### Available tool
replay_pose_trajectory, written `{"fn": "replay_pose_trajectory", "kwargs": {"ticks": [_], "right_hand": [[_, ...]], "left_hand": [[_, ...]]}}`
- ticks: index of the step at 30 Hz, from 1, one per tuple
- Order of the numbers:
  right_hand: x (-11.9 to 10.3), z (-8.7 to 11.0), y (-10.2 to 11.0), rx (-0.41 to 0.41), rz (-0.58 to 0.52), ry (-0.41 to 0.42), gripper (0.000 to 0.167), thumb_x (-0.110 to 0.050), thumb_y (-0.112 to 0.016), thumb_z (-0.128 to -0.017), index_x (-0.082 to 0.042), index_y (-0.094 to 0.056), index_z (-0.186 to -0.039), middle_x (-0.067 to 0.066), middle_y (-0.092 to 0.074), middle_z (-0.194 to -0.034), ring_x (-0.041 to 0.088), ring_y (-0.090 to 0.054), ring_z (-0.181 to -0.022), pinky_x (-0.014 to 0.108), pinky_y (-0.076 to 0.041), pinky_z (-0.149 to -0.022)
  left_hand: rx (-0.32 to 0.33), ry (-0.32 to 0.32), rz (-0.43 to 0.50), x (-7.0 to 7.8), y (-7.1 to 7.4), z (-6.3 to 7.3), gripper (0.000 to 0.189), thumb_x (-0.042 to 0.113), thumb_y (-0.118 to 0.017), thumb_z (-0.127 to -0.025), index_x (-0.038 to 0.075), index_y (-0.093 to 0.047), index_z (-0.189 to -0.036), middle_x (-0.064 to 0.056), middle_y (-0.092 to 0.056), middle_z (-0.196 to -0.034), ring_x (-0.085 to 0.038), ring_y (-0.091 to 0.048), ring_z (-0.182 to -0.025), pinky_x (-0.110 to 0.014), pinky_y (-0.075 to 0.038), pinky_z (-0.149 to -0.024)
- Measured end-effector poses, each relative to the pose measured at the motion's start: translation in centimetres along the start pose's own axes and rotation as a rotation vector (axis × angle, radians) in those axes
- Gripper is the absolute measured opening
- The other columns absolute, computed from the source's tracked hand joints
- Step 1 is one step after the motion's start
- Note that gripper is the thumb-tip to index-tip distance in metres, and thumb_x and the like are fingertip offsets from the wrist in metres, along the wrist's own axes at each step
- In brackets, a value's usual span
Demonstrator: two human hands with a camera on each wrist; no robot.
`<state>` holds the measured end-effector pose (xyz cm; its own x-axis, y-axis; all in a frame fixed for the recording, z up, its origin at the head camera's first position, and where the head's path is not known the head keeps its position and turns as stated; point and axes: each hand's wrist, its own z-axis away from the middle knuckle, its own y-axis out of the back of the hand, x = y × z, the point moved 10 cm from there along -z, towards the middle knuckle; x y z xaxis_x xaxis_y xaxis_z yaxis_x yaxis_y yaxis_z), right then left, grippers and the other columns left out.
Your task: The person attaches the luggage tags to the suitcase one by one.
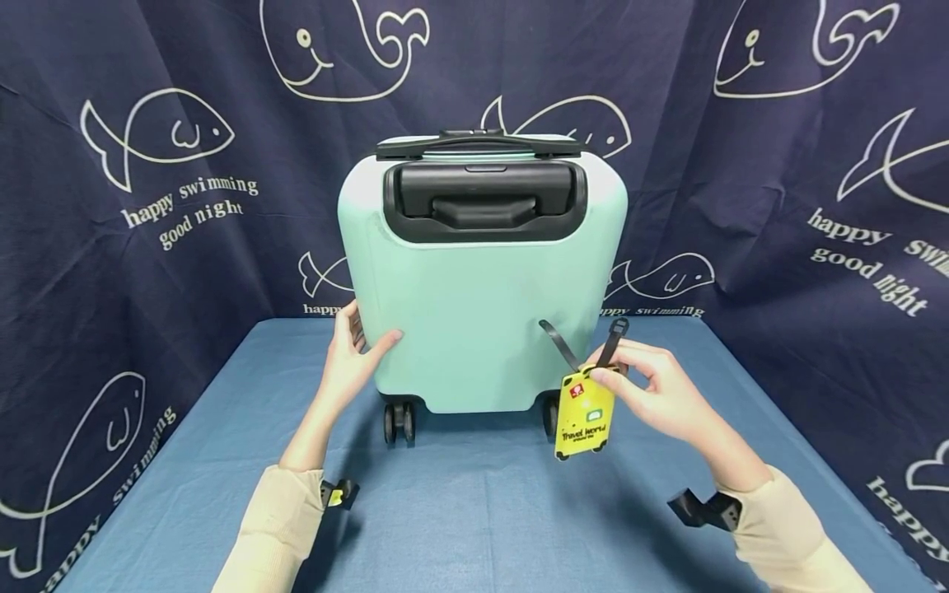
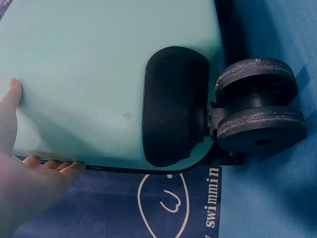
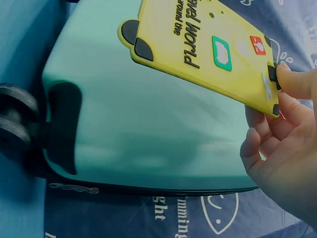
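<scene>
Both hands hold something: left (image 1: 348, 362), spread wide, a closed suitcase (image 1: 460, 321); right (image 1: 658, 389), pinching, a yellow tag (image 1: 584, 416).

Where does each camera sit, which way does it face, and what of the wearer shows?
Head: worn on the head, facing forward and down at the mint suitcase; the forearms, left grip and right grip show.
Left wrist: on that wrist, facing the suitcase's lower corner and black twin wheel; left grip shows.
Right wrist: on that wrist, facing the yellow luggage tag and suitcase; right grip shows.
Head and right wrist share the luggage tag.
</scene>
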<state>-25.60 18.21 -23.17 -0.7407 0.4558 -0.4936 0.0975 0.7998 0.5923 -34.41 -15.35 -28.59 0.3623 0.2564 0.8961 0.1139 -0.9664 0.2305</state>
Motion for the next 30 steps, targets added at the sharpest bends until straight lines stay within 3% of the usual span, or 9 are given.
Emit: {"fn": "replay_pose_trajectory", "kwargs": {"ticks": [7, 17, 25, 30], "right_hand": [[-0.7, -1.2, 0.5, 0.052, -0.011, 0.041, 0.019, 0.005, -0.067, -0.081, -0.01, -0.07, -0.093, 0.003, -0.064, -0.083, 0.006, -0.051, -0.073, 0.019, -0.041, -0.065], [-2.6, -3.0, 1.1, 0.093, 0.006, 0.115, 0.019, 0.007, -0.067, -0.08, -0.009, -0.07, -0.091, 0.003, -0.065, -0.084, 0.004, -0.052, -0.075, 0.016, -0.042, -0.067], [-3.6, -4.1, 1.9, 0.119, 0.003, 0.166, 0.02, 0.01, -0.067, -0.078, -0.006, -0.071, -0.09, 0.002, -0.065, -0.085, 0.004, -0.052, -0.074, 0.017, -0.043, -0.065], [-4.0, -4.7, 2.5, 0.142, -0.003, 0.179, 0.024, 0.015, -0.066, -0.076, -0.004, -0.071, -0.09, 0.0, -0.066, -0.086, 0.004, -0.054, -0.075, 0.016, -0.043, -0.067]], "left_hand": [[0.018, -0.031, -0.006, -1.9, 0.4, -0.8, 0.078, 0.025, -0.071, -0.083, 0.018, -0.023, -0.144, -0.007, -0.037, -0.143, -0.022, -0.035, -0.135, -0.041, -0.027, -0.112], [0.008, -0.01, -0.011, -1.8, 0.2, -0.7, 0.077, 0.025, -0.071, -0.084, 0.018, -0.023, -0.144, -0.008, -0.036, -0.143, -0.022, -0.035, -0.135, -0.04, -0.028, -0.112], [0.006, -0.001, -0.014, 0.1, 0.0, 0.1, 0.075, 0.016, -0.068, -0.086, 0.01, -0.022, -0.144, -0.013, -0.034, -0.144, -0.027, -0.034, -0.136, -0.042, -0.027, -0.113], [0.011, -0.021, -0.019, -0.9, 0.1, -0.3, 0.077, 0.022, -0.07, -0.085, 0.013, -0.022, -0.145, -0.011, -0.035, -0.144, -0.025, -0.035, -0.135, -0.042, -0.027, -0.112]]}}
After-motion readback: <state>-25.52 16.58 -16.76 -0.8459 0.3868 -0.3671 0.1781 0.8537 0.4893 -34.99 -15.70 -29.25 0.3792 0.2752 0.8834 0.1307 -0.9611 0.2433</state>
